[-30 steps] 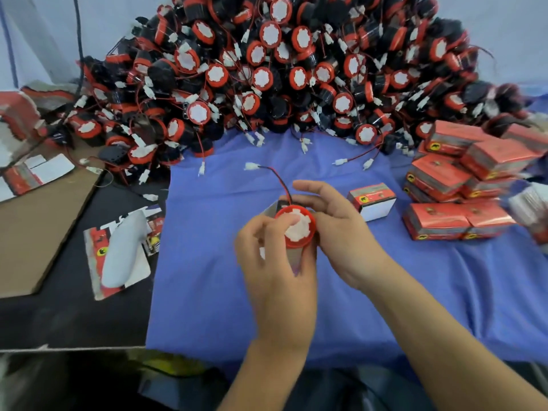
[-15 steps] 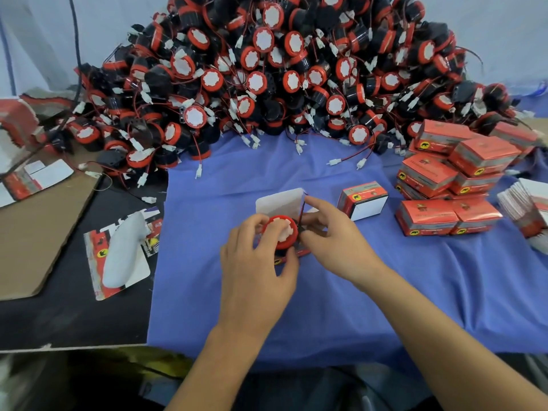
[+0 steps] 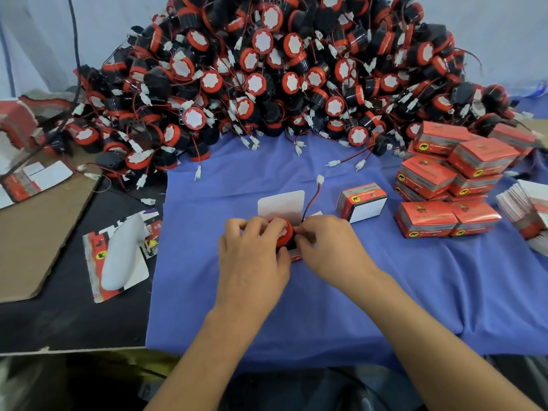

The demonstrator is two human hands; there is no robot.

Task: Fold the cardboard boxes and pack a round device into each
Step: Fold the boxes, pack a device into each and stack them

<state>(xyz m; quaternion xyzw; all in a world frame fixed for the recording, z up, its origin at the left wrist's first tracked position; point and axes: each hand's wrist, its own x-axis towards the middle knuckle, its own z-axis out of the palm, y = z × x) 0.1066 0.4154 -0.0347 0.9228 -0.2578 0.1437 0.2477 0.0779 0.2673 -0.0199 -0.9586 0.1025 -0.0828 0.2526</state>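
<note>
The left hand and right hand are working low on the blue cloth that is covering the surface. A second ago they were holding the device clear of the cloth, white face up; half a second ago it was coming down against the open box. Now the device is sitting in the box mouth, with only an arc of red rim showing between the fingers. The left grip is curling over the top of the device and pressing it in. The right grip is pinching the device's right side, where the wire is leaving it. The white flap is standing upright behind the device, not yet folded down. The wire and its white connector are trailing out past the flap toward the far right. Judgement: insertion is nearly complete for this unit; the wire needs tucking inside before the flap can close. The pile behind is indicating many units remaining, and the packed boxes are stacking up on the right.
</note>
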